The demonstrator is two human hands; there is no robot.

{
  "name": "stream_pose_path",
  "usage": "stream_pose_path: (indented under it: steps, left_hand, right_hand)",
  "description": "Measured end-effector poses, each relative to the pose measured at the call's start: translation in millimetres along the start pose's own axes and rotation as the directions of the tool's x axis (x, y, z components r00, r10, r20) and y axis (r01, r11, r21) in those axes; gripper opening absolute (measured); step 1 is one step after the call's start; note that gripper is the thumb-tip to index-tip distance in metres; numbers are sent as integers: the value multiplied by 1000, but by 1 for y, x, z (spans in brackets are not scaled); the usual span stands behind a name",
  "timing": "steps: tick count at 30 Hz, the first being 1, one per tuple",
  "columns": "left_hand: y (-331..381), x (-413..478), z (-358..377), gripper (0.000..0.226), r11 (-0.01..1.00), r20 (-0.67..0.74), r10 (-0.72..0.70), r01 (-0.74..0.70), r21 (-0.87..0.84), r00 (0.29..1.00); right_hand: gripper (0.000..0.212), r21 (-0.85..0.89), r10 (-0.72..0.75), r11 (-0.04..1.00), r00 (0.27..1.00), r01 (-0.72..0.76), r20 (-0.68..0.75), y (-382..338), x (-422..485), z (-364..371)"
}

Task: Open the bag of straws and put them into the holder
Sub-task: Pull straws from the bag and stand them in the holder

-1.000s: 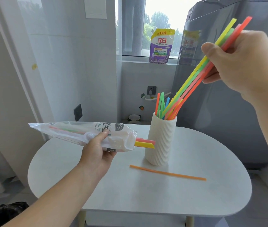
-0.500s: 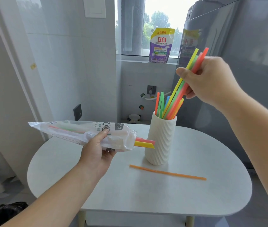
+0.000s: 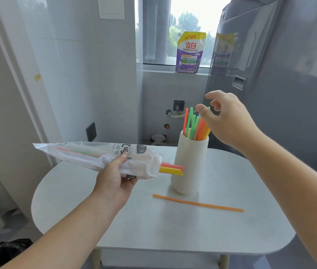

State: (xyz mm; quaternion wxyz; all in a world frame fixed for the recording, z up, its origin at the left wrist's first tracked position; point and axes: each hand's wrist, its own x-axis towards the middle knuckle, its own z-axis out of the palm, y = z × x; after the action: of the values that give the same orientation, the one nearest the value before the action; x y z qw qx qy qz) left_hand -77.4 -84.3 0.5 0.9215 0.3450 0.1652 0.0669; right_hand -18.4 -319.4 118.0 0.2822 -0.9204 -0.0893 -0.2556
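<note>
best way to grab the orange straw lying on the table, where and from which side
Probably pinch the orange straw near its middle, coming straight down from above with the open right hand. It lies flat on the table, thin and long, clear of the holder, so thumb and finger can close across its width.

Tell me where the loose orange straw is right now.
In the head view, the orange straw lies flat on the white table, just in front of the ribbed holder, running from near its base off to the right, touched by neither hand.
</note>
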Motion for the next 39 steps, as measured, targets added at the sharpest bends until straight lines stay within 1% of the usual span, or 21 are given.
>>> stream_pose_path:
  steps: [1, 2, 4, 5, 6, 7, 8, 9, 10, 11, 12, 14, 16, 18, 20, 25, 27, 32, 34, 37, 39]
  left_hand:
    - [0, 0, 0, 33, 1000, 2, 2, -2, 4, 1000]
    - [0, 0, 0, 33, 1000, 7, 4, -4, 7, 1000]
    - [0, 0, 0, 35, 1000, 16, 12, -13, 11, 1000]
    - [1, 1, -1, 35, 1000, 19, 17, -17, 12, 1000]
    - [3, 1, -1, 34, 1000, 21, 21, -21, 10, 1000]
    - [4, 1, -1, 32, 1000, 21, 22, -22, 8, 1000]
    - [6, 1, -2, 29, 1000, 22, 23, -23, 8, 999]
    - [7, 1, -3, 25, 1000, 22, 21, -21, 12, 1000]
    - [8, 0, -5, 22, 1000, 20, 15, -15, 20, 1000]
    - [8, 0, -6, 18, 999, 16, 10, -11, 31, 1000]
    - [9, 0, -8, 16, 999, 11, 9, -9, 42, 1000]
    - [9, -1, -12, 15, 999, 6, 12, -12, 52, 1000]
    - [9, -1, -15, 14, 998, -6, 14, -14, 63, 1000]
    - [7, -1, -17, 13, 997, -14, 11, -10, 77, 1000]
    - [6, 0, -18, 12, 996, -12, 6, -5, 90, 1000]
    - [6, 3, -18, 14, 996, -1, 12, -12, 85, 1000]
    - [6, 3, -18, 12, 997, 4, 16, -16, 79, 1000]
    - [11, 3, -19, 18, 998, 1, 34, -34, 61, 999]
    - [16, 4, -20, 19, 997, 8, 46, -46, 55, 999]
    - [21, 6, -21, 14, 998, 0, 51, -51, 30, 999]
    - [23, 6, -20, 15, 999, -2, 49, -49, 13, 999]
  right_hand:
    - [51, 12, 2, 1000, 999, -2, -32, 1, -4, 0]
    - [47, 34, -8, 999, 995, 12, -100, 1, -9, -1]
    - [28, 89, -87, 989, 953, 117, -290, -5, -29, -7]
    - [24, 115, -138, 976, 930, 187, -342, -7, -42, -8]
    - [28, 132, -185, 961, 921, 242, -344, -8, -56, -6]
    - [33, 153, -211, 953, 934, 262, -289, -8, -70, -2]
    - [36, 179, -201, 956, 964, 232, -174, -5, -82, 6]
    - [37, 193, -157, 969, 988, 156, -10, 0, -92, 15]
    - [35, 182, -85, 982, 982, 54, 168, 9, -100, 25]
    - [31, 152, 7, 987, 944, -61, 330, 19, -105, 35]
    - [25, 114, 90, 981, 887, -158, 454, 32, -110, 45]
    - [16, 40, 186, 967, 799, -253, 572, 56, -118, 64]
    - [14, -37, 223, 968, 780, -249, 584, 77, -123, 78]
    - [19, -120, 241, 970, 797, -210, 554, 90, -124, 86]
    - [20, -161, 258, 966, 807, -203, 531, 95, -122, 89]
    - [7, -138, 266, 963, 764, -230, 588, 100, -120, 99]
    - [11, -129, 249, 968, 749, -215, 614, 102, -120, 100]
    - [15, -101, 133, 991, 694, -87, 708, 92, -112, 69]
    - [14, -70, 110, 994, 718, -85, 688, 83, -104, 42]
    - [6, -17, 124, 990, 793, -141, 596, 73, -89, 2]
    - [3, 45, 126, 982, 809, -185, 575, 67, -82, -19]
